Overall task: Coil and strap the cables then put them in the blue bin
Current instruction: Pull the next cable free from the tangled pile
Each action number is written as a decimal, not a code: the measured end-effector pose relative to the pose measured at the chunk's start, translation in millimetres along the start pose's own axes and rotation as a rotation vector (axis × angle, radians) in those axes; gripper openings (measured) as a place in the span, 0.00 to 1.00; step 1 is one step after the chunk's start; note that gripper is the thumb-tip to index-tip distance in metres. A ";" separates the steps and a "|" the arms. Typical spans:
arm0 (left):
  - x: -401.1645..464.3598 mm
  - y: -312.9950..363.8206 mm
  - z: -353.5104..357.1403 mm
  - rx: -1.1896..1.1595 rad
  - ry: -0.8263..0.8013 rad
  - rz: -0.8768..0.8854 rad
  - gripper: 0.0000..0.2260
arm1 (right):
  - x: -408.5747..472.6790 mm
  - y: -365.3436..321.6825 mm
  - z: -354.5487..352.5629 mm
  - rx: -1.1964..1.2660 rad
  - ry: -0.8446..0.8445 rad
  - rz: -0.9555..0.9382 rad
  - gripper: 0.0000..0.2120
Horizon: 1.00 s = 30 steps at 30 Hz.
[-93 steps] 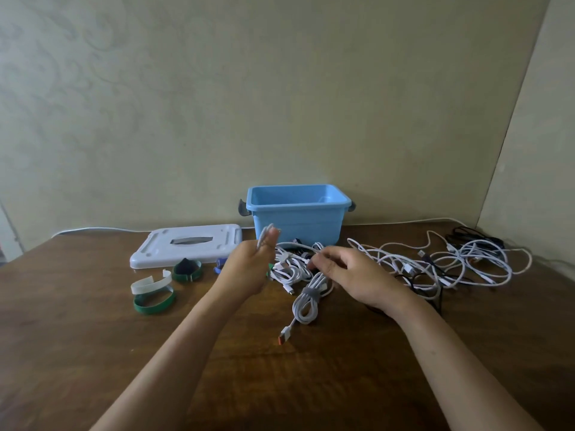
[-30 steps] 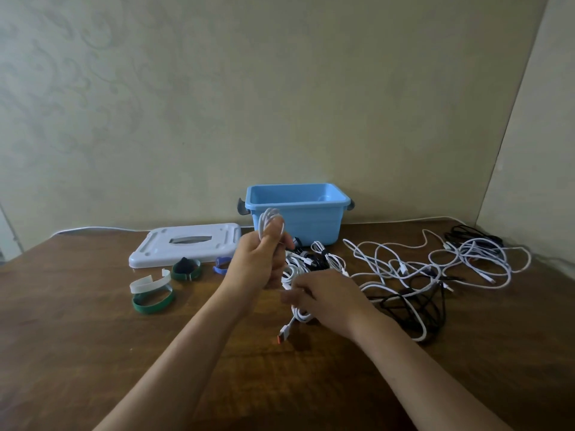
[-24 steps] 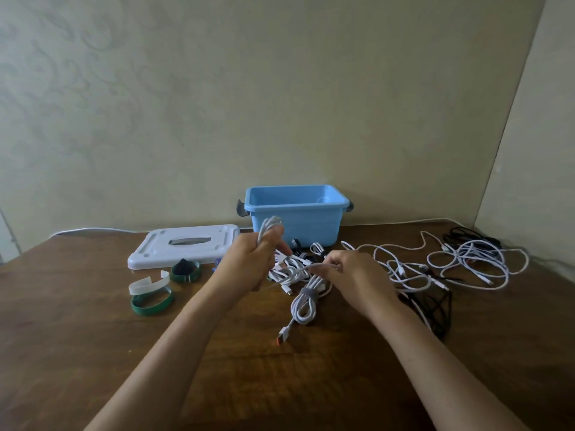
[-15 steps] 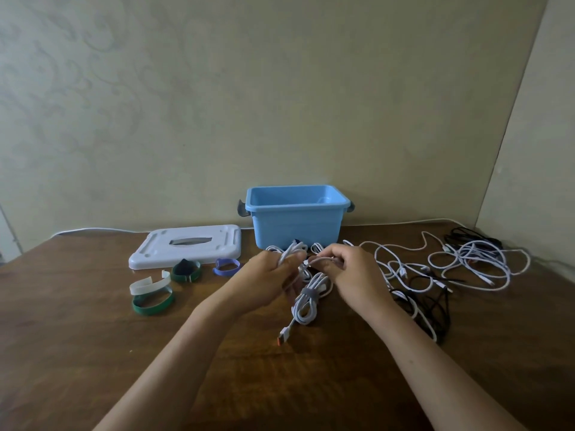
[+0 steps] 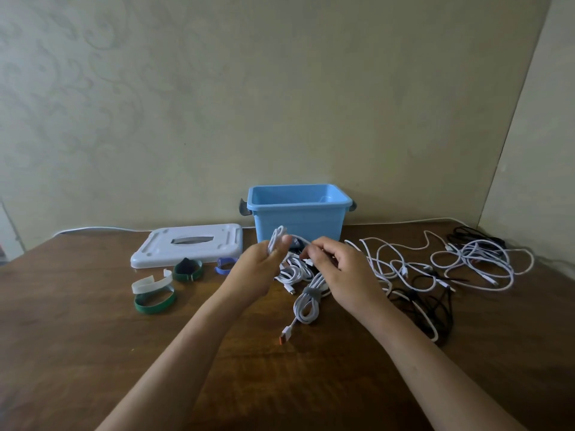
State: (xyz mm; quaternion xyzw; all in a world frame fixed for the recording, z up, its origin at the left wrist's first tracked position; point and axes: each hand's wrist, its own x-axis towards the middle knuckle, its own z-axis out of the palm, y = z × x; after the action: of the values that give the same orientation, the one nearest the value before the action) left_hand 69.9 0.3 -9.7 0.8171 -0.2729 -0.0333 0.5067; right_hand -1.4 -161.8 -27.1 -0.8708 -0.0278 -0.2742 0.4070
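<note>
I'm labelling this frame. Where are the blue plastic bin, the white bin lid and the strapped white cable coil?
blue plastic bin [image 5: 298, 222]: head view, front wall.
white bin lid [image 5: 161, 251]: head view, left top surface.
strapped white cable coil [image 5: 306, 307]: head view, lower loops.

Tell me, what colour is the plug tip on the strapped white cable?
Orange plug tip, head view.

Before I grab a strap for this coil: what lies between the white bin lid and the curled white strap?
In the head view, bare wooden table separates the flat white plastic lid from the curled white strap; the dark green strap sits just right of that line.
</note>
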 end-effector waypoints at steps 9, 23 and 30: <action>-7.2 4.4 10.7 -0.288 -0.111 -0.044 0.21 | -7.0 -7.8 12.8 0.033 -0.117 -0.031 0.12; 0.1 4.5 4.0 -0.271 0.278 -0.017 0.27 | -16.6 -20.6 19.2 -0.128 -0.322 -0.069 0.05; -4.4 14.3 11.3 -0.375 0.344 0.085 0.23 | -17.9 -22.3 33.7 -0.261 -0.360 -0.016 0.14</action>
State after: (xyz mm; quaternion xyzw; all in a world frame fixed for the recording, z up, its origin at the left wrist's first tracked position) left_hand 56.5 -11.6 -4.0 0.6903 -0.2060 0.0775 0.6892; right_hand -7.3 -119.4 -38.1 -0.9507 -0.0714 -0.1189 0.2772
